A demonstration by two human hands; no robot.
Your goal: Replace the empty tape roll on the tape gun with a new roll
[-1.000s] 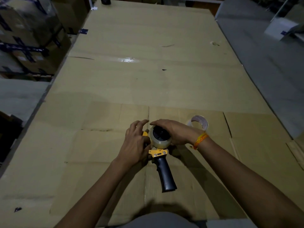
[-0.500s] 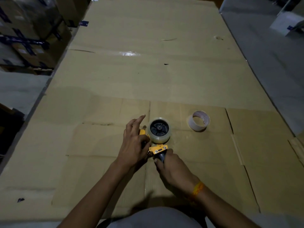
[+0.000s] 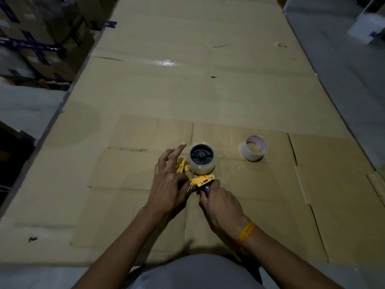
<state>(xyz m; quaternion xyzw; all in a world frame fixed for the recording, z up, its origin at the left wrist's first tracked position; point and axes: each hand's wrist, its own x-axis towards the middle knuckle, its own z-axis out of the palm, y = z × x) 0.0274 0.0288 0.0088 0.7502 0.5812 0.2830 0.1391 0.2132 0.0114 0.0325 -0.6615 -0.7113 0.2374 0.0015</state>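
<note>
A yellow metal tape gun with a dark handle [image 3: 201, 182] lies flat on the flattened brown cardboard sheets [image 3: 187, 90] that cover the work surface, close to the near edge and roughly midway between the left and right edges. A full roll of clear tape [image 3: 202, 158] sits on the gun's black hub, its open face turned up toward the camera. The yellow frame sticks out from under the roll on the left and on the near side.

The right hand [image 3: 220, 202] is closed around the dark handle just below the yellow plate, fingers curled over it, and an orange thread band circles that wrist. The left hand [image 3: 169, 182] rests against the left side of the gun with the palm down; its index finger points away from the body, straight and spread, the tip just beside the roll. Whether this hand pinches any part of the frame cannot be told, as the palm hides the contact.

An empty white cardboard tape core [image 3: 254, 148] stands on the cardboard to the right of the gun, clearly apart from it, tilted so its hollow shows.

Stacked cardboard boxes with dark blue tape [image 3: 37, 38] stand beyond the left edge.
</note>
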